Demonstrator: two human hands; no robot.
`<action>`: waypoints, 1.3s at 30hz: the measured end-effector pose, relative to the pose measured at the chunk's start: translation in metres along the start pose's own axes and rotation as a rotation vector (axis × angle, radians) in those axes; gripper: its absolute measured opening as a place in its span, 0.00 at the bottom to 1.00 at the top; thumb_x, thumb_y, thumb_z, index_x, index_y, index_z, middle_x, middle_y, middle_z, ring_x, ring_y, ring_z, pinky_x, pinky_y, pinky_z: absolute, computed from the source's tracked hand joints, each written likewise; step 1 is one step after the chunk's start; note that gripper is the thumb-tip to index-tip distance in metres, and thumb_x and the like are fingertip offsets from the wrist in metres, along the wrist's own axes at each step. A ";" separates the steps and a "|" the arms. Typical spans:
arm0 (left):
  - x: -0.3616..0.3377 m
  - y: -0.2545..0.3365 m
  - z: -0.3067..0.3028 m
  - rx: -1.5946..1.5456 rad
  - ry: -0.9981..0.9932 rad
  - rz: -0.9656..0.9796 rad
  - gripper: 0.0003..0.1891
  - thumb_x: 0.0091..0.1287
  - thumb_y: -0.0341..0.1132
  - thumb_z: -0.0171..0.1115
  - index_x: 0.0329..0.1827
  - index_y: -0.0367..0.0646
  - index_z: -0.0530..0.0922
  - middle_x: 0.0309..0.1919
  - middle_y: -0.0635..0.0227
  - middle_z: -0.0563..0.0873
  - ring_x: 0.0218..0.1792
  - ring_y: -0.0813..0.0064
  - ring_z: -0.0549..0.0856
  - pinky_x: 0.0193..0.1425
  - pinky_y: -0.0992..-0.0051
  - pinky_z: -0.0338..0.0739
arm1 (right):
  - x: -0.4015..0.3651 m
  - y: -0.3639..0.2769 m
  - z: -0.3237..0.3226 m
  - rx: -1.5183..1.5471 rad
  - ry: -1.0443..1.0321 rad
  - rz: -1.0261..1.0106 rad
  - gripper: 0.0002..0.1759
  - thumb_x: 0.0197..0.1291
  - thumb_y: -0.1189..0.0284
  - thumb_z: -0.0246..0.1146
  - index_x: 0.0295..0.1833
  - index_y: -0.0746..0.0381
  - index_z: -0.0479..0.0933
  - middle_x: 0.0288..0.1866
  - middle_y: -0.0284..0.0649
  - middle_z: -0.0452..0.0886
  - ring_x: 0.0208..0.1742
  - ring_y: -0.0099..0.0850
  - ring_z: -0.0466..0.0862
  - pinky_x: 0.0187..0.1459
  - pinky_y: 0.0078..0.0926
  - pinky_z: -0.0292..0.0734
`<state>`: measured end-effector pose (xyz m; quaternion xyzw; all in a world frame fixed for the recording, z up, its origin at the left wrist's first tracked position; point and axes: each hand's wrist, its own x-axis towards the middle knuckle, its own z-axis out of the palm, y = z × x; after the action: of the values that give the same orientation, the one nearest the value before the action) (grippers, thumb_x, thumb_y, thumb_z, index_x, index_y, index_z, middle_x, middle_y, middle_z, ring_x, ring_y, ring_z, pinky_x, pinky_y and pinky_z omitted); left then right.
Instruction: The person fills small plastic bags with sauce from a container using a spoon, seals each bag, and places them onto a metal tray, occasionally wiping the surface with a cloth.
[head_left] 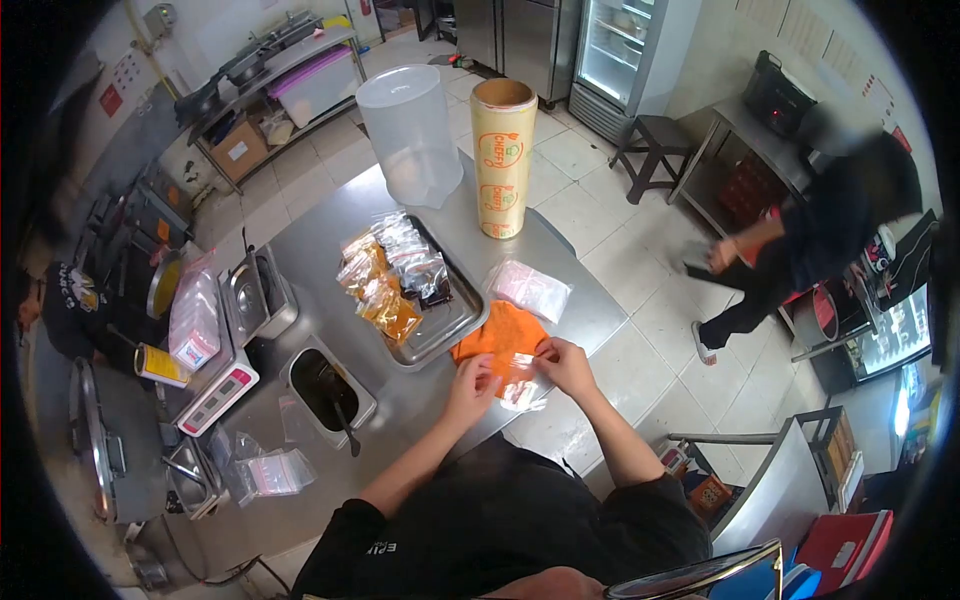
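A small clear plastic bag [520, 385] lies over a crumpled orange cloth [512, 328] at the front of the steel table. On the bag's left side, my left hand [472, 388] has its fingers curled in at the edge. My right hand [566, 368] pinches the bag's upper right side. Just beyond the cloth rests a stack of clear bags [530, 290]. A steel tray [440, 335] to the left holds several filled sachets [385, 280], some amber, some dark. Whether the bag in my hands contains anything cannot be made out.
A tall cling-film roll [502, 165] and a translucent plastic container [410, 140] stand at the table's far end. To the left are a steel pan of dark sauce with a ladle [335, 395], a scale [215, 390] and more bags [275, 472]. Another person [810, 230] is at the right.
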<state>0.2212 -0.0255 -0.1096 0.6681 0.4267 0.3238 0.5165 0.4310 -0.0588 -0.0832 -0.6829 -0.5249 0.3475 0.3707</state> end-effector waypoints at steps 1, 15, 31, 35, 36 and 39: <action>0.001 0.006 -0.004 0.001 0.006 0.006 0.20 0.63 0.32 0.63 0.58 0.40 0.73 0.51 0.59 0.77 0.52 0.69 0.80 0.54 0.74 0.76 | -0.002 -0.004 -0.002 -0.228 0.076 -0.017 0.07 0.59 0.80 0.63 0.43 0.67 0.76 0.32 0.37 0.83 0.33 0.20 0.83 0.33 0.17 0.77; -0.042 0.142 -0.099 0.296 0.103 0.435 0.07 0.57 0.30 0.68 0.35 0.39 0.81 0.43 0.63 0.82 0.45 0.62 0.82 0.51 0.68 0.75 | -0.153 0.034 0.039 -0.455 -0.365 0.232 0.26 0.66 0.61 0.56 0.66 0.62 0.67 0.64 0.57 0.71 0.64 0.49 0.72 0.62 0.42 0.68; -0.062 0.189 -0.119 0.744 -0.240 0.609 0.04 0.58 0.31 0.60 0.34 0.42 0.77 0.41 0.63 0.77 0.49 0.60 0.75 0.58 0.59 0.62 | -0.076 -0.170 0.010 0.240 -0.432 -0.294 0.10 0.55 0.72 0.68 0.42 0.63 0.80 0.33 0.37 0.83 0.34 0.26 0.83 0.36 0.25 0.76; -0.062 0.183 -0.134 0.803 -0.249 0.692 0.06 0.58 0.31 0.62 0.34 0.39 0.76 0.42 0.61 0.76 0.45 0.58 0.76 0.54 0.64 0.65 | -0.072 -0.168 0.024 0.281 -0.333 -0.461 0.05 0.50 0.76 0.70 0.32 0.63 0.82 0.29 0.37 0.81 0.29 0.27 0.81 0.30 0.25 0.73; -0.064 0.184 -0.134 0.803 -0.266 0.705 0.06 0.58 0.31 0.62 0.34 0.39 0.76 0.42 0.61 0.76 0.45 0.58 0.76 0.54 0.64 0.65 | -0.072 -0.168 0.026 0.284 -0.313 -0.457 0.05 0.50 0.76 0.70 0.32 0.63 0.82 0.29 0.37 0.81 0.29 0.27 0.81 0.30 0.25 0.73; -0.076 0.177 -0.147 0.582 0.131 0.397 0.08 0.60 0.28 0.65 0.39 0.36 0.76 0.37 0.64 0.77 0.37 0.72 0.78 0.38 0.78 0.71 | -0.069 -0.169 0.029 0.308 0.038 -0.391 0.06 0.46 0.76 0.71 0.28 0.63 0.80 0.27 0.38 0.76 0.29 0.30 0.79 0.31 0.26 0.73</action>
<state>0.1026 -0.0512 0.0999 0.8349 0.3951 0.3249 0.2030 0.3145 -0.0922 0.0559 -0.5101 -0.5810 0.3320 0.5404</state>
